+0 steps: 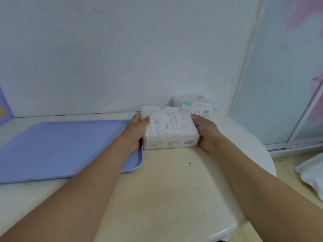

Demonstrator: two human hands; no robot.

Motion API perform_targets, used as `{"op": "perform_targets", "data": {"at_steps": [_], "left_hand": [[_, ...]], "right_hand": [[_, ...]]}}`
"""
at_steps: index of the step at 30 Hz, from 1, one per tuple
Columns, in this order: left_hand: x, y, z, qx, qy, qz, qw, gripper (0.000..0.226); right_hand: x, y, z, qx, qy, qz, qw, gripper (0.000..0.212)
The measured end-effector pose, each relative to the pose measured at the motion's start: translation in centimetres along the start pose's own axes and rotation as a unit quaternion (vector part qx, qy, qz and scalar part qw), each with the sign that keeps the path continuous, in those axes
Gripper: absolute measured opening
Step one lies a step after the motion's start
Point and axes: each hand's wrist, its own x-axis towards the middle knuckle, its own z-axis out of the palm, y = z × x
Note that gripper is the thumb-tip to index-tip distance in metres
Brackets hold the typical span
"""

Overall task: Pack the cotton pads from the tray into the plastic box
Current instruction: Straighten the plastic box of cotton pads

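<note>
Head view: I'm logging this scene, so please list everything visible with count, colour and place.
plastic box: one, clear, on the table centre, lid open at the back
cotton pads: many, white, filling the plastic box
tray: one, lilac-blue, left of the plastic box, nothing on it
second box: one, white with pastel print, behind the plastic box by the wall
table: one, cream
white bag: one, right edge
left hand: on the plastic box's left side
right hand: on its right side
</note>
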Motion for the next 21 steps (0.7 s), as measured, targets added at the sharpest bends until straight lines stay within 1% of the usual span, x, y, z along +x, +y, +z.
{"op": "perform_targets", "data": {"at_steps": [2, 5, 7, 10, 11, 12, 13, 15, 18, 19, 21], "left_hand": [[-0.2, 0.1, 0.1, -0.013, -0.008, 0.006, 1.000, 0.037], [-0.4, 0.1, -0.1, -0.017, -0.007, 0.004, 1.000, 0.043], [-0.7, 0.2, -0.1, 0.004, 0.000, 0.004, 1.000, 0.048], [-0.7, 0.0, -0.1, 0.038, 0.009, 0.019, 0.999, 0.039], [-0.7, 0.0, 0.0, 0.043, 0.015, 0.023, 0.999, 0.041], [-0.7, 0.0, 0.1, 0.042, 0.026, 0.022, 0.999, 0.047], [-0.7, 0.1, 0.3, 0.028, 0.036, 0.018, 0.999, 0.055], [-1.0, 0.5, 0.7, -0.049, 0.028, 0.014, 0.998, 0.069], [-1.5, 1.1, 0.4, -0.192, -0.020, -0.008, 0.981, 0.088], [-1.5, 1.2, 0.0, -0.219, -0.025, -0.022, 0.975, 0.091], [-1.6, 1.3, -0.4, -0.224, -0.024, -0.045, 0.973, 0.089]], "right_hand": [[-0.1, 0.1, -0.1, -0.005, -0.005, -0.012, 1.000, 0.027], [0.0, 0.0, -0.2, -0.021, -0.004, -0.014, 1.000, 0.028], [0.2, -0.1, -0.3, -0.046, -0.006, -0.010, 0.999, 0.030], [0.2, -0.3, -0.4, -0.061, -0.009, -0.014, 0.998, 0.038], [0.1, -0.4, -0.4, -0.057, -0.013, -0.017, 0.998, 0.042], [0.0, -0.4, -0.3, -0.049, -0.016, -0.019, 0.998, 0.045], [0.0, -0.4, -0.3, -0.037, -0.014, -0.019, 0.999, 0.048], [0.0, -0.3, -0.2, -0.010, 0.003, -0.018, 1.000, 0.047], [-0.1, -0.1, 0.3, 0.011, 0.037, -0.024, 0.999, 0.029], [0.0, -0.1, 0.3, 0.021, 0.045, -0.017, 0.999, 0.025], [0.1, -0.1, 0.2, 0.032, 0.048, -0.001, 0.998, 0.036]]}}
